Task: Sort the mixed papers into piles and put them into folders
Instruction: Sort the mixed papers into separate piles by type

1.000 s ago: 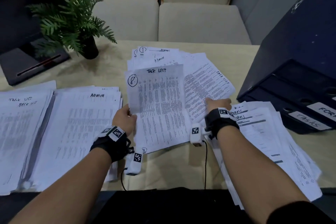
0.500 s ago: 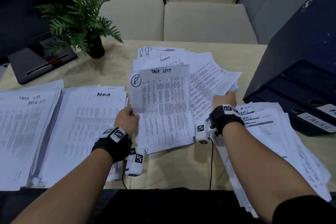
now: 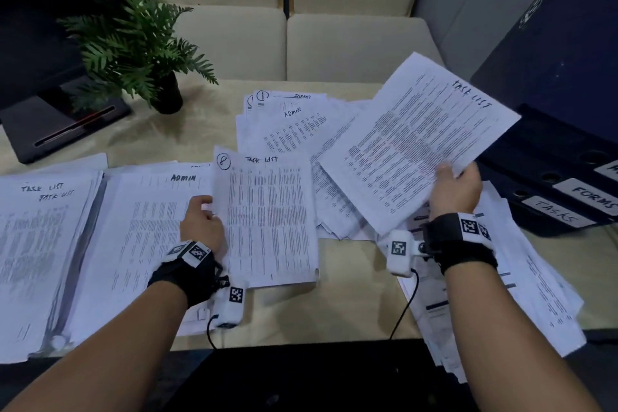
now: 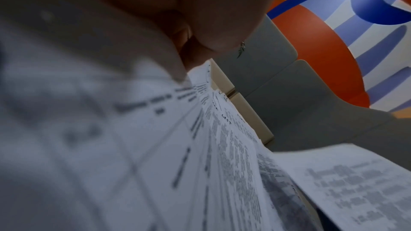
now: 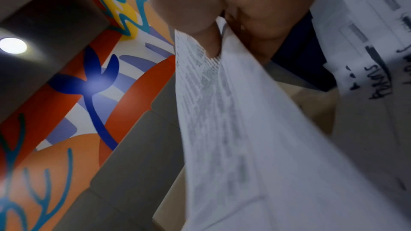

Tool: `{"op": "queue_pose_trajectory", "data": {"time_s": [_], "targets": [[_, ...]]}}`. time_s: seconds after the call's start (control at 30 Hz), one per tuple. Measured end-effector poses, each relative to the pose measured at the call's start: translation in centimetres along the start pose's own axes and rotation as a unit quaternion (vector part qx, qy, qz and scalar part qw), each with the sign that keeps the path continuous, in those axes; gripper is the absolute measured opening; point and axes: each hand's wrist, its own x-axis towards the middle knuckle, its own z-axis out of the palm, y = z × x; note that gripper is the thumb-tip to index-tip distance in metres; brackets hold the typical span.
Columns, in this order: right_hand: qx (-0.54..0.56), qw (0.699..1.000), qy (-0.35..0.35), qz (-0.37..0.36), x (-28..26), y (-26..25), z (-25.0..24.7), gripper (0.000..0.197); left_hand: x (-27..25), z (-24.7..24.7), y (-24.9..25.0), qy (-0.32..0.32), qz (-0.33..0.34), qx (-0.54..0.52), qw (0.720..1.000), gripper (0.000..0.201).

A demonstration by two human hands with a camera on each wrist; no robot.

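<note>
My left hand (image 3: 200, 214) grips the left edge of a thin stack of "Task List" sheets (image 3: 267, 217), its top page marked with a circled 8; the same sheets (image 4: 155, 147) fill the left wrist view. My right hand (image 3: 454, 187) pinches the lower right corner of another "Task List" sheet (image 3: 418, 140), lifted and tilted above the table; the right wrist view shows that sheet (image 5: 233, 129) between thumb and fingers. The mixed pile (image 3: 287, 124) with "Admin" and "Forms" pages lies behind them. Dark blue folders (image 3: 568, 191) labelled "Forms" and "Tasks" stand at the right.
At the left lie a "Task List" pile (image 3: 36, 244) and an "Admin" pile (image 3: 143, 237). A loose forms pile (image 3: 521, 284) lies under my right forearm. A potted fern (image 3: 133, 50) and a dark monitor base (image 3: 67, 124) stand at the back left. Beige chairs (image 3: 294, 43) are beyond the table.
My right hand has picked a "Task List" sheet off the mixed pile and lifted it up to the right. My left hand keeps hold of its stack.
</note>
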Motion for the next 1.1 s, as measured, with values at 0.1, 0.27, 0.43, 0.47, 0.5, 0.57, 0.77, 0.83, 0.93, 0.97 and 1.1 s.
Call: {"op": "queue_pose_trajectory", "data": {"time_s": [0.1,0.27,0.43,0.47,0.5,0.57,0.77,0.83,0.93,0.97,1.1], "targets": [[-0.002,0.999,-0.044,-0.011,-0.9,-1.0,-0.3,0.018,-1.0,-0.1,-0.2,-0.032,0.038,-0.04,0.998,0.06],[-0.032,0.978,-0.203,0.025,-4.4,-0.2,1.5,0.01,-2.0,-0.7,-0.2,-0.077,0.052,-0.001,0.996,0.043],[-0.116,0.919,-0.374,0.042,-9.4,1.5,4.9,0.022,-3.4,-1.0,0.3,-0.118,0.051,-0.027,0.991,0.026],[-0.136,0.912,-0.384,0.043,-9.8,1.9,5.5,0.022,-3.6,-0.9,0.2,-0.121,0.055,-0.019,0.991,0.028],[-0.147,0.906,-0.394,0.044,-10.2,1.9,5.9,0.023,-3.6,-0.9,0.0,-0.119,0.058,-0.005,0.991,0.028],[-0.171,0.898,-0.402,0.048,-10.3,2.0,6.6,0.026,-3.6,-0.7,-0.6,-0.107,0.057,0.02,0.992,0.036],[-0.273,0.929,-0.223,0.114,-5.7,1.8,6.8,0.059,-3.2,-1.5,-1.2,-0.125,0.057,0.005,0.991,0.051],[-0.34,0.908,-0.191,0.155,-4.2,2.2,7.0,0.078,-3.2,-1.6,-1.2,-0.128,0.058,-0.003,0.99,0.047],[-0.348,0.904,-0.165,0.187,-3.3,2.6,7.8,0.085,-3.5,-1.7,-1.2,-0.121,0.062,-0.009,0.991,0.041],[-0.334,0.908,-0.166,0.192,-3.2,2.6,8.1,0.083,-3.6,-1.8,-1.1,-0.12,0.061,-0.009,0.991,0.041],[-0.292,0.919,-0.181,0.191,-2.8,2.3,8.7,0.057,-3.6,-1.8,-1.1,-0.115,0.057,-0.004,0.992,0.038]]}}
